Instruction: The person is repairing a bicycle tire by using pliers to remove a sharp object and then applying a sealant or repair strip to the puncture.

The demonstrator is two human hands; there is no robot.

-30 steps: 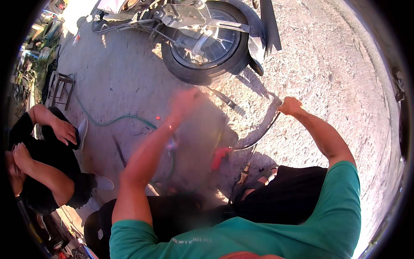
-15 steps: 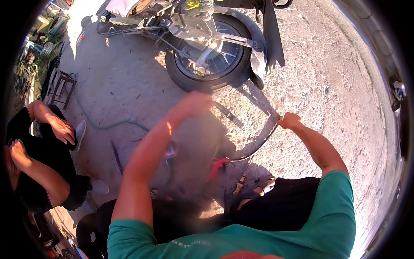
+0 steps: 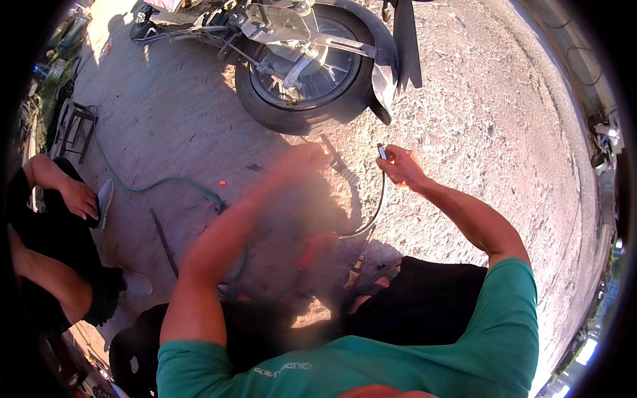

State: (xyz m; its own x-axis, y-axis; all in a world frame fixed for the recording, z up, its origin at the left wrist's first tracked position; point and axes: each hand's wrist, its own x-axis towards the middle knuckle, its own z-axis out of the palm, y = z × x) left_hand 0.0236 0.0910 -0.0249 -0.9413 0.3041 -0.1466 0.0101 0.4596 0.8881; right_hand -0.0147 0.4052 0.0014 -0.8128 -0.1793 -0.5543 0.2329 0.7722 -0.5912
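My right hand (image 3: 403, 167) is closed on the metal end of a thin black hose (image 3: 381, 205), to the right of and below a motorcycle's wheel (image 3: 312, 123). The hose curves down to a red tool (image 3: 316, 249), blurred, low in the middle. My left hand (image 3: 302, 161) is just below the tyre, smeared by blur; its fingers cannot be made out. A tool with a wooden-looking handle (image 3: 355, 270) and a thin metal shaft lies near my foot.
A green hose (image 3: 156, 186) winds across the ground. Another person's hand (image 3: 79, 199) rests at the left, beside a small stool (image 3: 74, 129). A long dark bar (image 3: 163, 240) and a small orange-red piece (image 3: 223, 182) lie on the ground.
My right hand has come left and slightly up with the hose end, nearer the wheel. My left hand stays below the tyre. The whole view has shifted a little.
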